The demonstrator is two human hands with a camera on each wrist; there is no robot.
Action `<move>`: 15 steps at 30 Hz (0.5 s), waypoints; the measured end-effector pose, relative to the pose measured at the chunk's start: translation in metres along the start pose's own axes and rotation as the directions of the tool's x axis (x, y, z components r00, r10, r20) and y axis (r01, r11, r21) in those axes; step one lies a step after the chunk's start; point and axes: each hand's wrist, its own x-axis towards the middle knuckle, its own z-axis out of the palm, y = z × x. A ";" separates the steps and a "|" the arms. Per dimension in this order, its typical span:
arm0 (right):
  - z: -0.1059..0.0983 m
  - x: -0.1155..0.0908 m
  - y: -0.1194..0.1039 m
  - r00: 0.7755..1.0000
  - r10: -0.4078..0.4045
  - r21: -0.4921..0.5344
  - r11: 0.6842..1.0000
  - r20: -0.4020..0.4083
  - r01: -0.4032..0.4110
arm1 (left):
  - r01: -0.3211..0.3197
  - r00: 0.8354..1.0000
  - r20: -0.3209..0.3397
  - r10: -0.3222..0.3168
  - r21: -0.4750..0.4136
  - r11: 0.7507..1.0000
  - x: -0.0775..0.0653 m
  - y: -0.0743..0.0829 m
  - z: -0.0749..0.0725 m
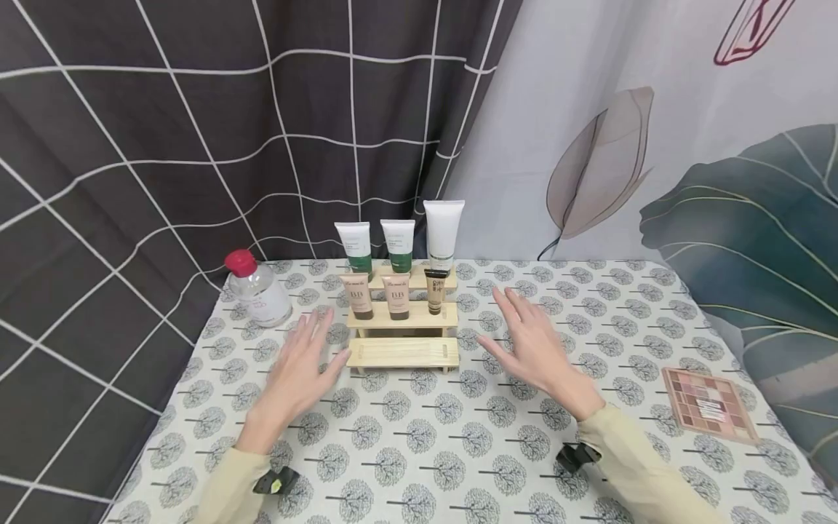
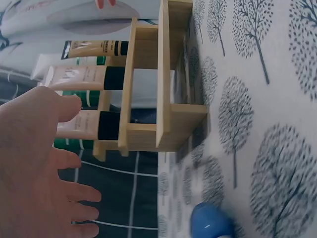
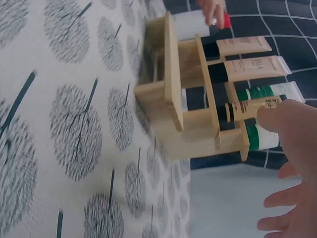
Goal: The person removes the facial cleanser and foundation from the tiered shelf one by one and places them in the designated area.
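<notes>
A three-step wooden stand [image 1: 402, 353] holds several tubes. On its top step two white-and-green tubes [image 1: 398, 236] stand beside a larger white tube [image 1: 444, 229]. Two pink BB tubes [image 1: 396, 295] and a slim gold tube [image 1: 435, 291] with a black end stand on the middle step; the lowest step is bare. My left hand [image 1: 297, 378] is spread just left of the stand, its thumb near the lowest step. To the stand's right, my right hand [image 1: 537, 349] is spread with fingers toward it. Both hands hold nothing.
A clear bottle [image 1: 265, 298] with a red cap stands at the back left. An eyeshadow palette [image 1: 710, 404] lies at the right on the tree-patterned cloth [image 1: 419, 437]. Curtains hang behind the table. In the left wrist view a rounded blue thing [image 2: 210, 220] shows low down.
</notes>
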 end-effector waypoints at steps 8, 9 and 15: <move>0.013 0.016 -0.010 0.999 0.004 0.135 0.991 -0.034 0.000 | 0.022 1.000 0.021 -0.019 -0.147 0.989 0.008 -0.002 0.019; 0.015 0.019 -0.011 0.999 0.006 0.153 0.988 -0.037 0.000 | 0.029 0.999 0.027 -0.025 -0.165 0.986 0.009 -0.002 0.021; 0.025 0.031 -0.024 0.996 0.008 0.258 0.966 -0.085 0.014 | 0.080 0.996 0.062 -0.067 -0.238 0.968 0.010 -0.004 0.031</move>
